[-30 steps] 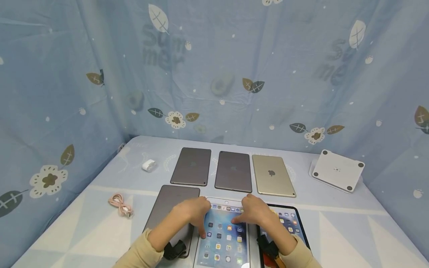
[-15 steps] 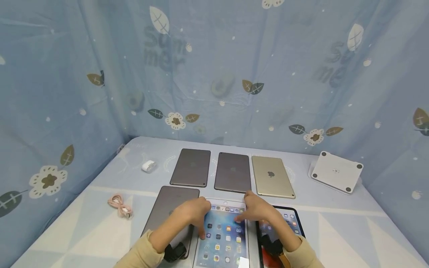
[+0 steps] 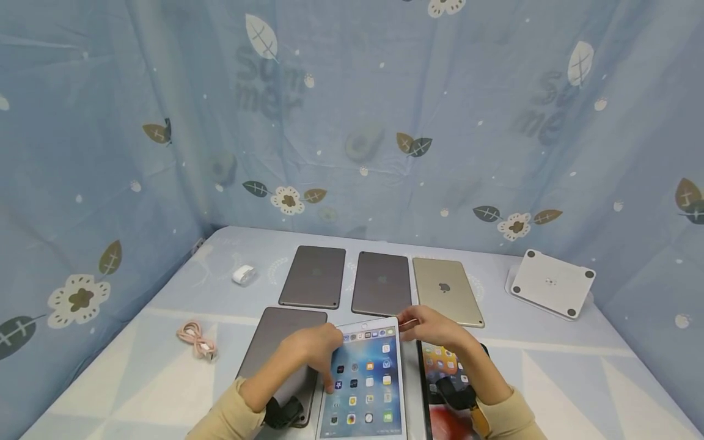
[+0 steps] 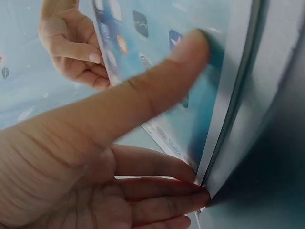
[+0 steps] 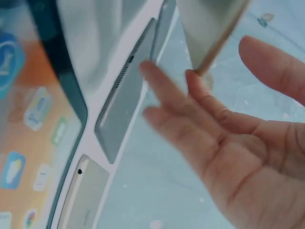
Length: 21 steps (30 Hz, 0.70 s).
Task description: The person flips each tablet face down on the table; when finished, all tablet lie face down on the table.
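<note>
The white-framed tablet point(image 3: 363, 379) lies screen-up at the near middle of the desk point(image 3: 148, 379), angled so that its far right corner is raised. The left grip point(image 3: 319, 351) pinches its left edge, thumb over the glass and fingers tucked against the rim; this probably steadies that side while the other rises. The right grip point(image 3: 429, 327) meets the far right corner with fingers extended and does not clench it, more likely propping the corner from below than pinching it.

A pale silver slab point(image 3: 412, 385) shows as a strip beside the lifted edge, before the dark-framed tablet point(image 3: 440, 363), whose lit screen faces up under the right forearm. It may be another tablet lying beneath, which would explain the raised corner, though its full shape is covered. A near grey tablet point(image 3: 277, 333) lies face down on the left. Two far grey tablets point(image 3: 312, 276) and a gold tablet point(image 3: 447, 290) form a face-down row behind, set apart perhaps so each can be reached singly.

The left wrist view adds what the head view hides: fingertips pressed at a narrow seam between the tablet's rim and a silvery body behind it. The right wrist view alone shows a fingertip touching a slab's corner, apparently the white-framed tablet's underside, with the thumb well apart from it.
</note>
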{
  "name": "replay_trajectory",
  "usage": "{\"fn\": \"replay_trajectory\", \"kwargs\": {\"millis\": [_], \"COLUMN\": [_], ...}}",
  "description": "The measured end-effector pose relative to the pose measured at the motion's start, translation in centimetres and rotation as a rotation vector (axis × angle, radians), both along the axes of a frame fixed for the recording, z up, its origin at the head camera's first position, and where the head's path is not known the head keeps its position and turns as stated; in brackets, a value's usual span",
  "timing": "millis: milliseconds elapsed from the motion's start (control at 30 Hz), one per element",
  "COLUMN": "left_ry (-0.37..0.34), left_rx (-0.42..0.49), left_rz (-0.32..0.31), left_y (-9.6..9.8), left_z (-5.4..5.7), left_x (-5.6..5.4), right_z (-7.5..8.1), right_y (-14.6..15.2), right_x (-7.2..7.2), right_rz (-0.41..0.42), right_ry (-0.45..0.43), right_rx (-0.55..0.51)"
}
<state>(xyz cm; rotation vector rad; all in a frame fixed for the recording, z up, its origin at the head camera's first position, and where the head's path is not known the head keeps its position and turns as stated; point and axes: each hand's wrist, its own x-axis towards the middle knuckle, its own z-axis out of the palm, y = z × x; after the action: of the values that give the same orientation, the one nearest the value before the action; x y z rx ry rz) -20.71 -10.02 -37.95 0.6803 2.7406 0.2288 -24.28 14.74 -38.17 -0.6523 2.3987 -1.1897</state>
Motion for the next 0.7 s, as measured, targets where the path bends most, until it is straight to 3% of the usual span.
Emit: {"fn": "replay_trajectory", "kwargs": {"millis": [200,400,700], "left_ry": [-0.017,-0.043,-0.091], "left_rx": [0.027,0.052,0.113], "left_rz": [-0.027,-0.029,-0.062], "left_y": [-0.2,-0.1,0.8], "left_z": [-0.1,-0.2,-0.7], "left_x": [-0.4,-0.5,-0.1], "right_z": [0.2,0.6,1.8], "right_y": [0.0,-0.1,0.1], "right_x": [-0.4,-0.3,0.2], "right_rz": [0.039,0.010,-0.017], "right_ry": [-0.043,-0.056,0.001], "right_rx": [-0.100,-0.184,-0.185]}}
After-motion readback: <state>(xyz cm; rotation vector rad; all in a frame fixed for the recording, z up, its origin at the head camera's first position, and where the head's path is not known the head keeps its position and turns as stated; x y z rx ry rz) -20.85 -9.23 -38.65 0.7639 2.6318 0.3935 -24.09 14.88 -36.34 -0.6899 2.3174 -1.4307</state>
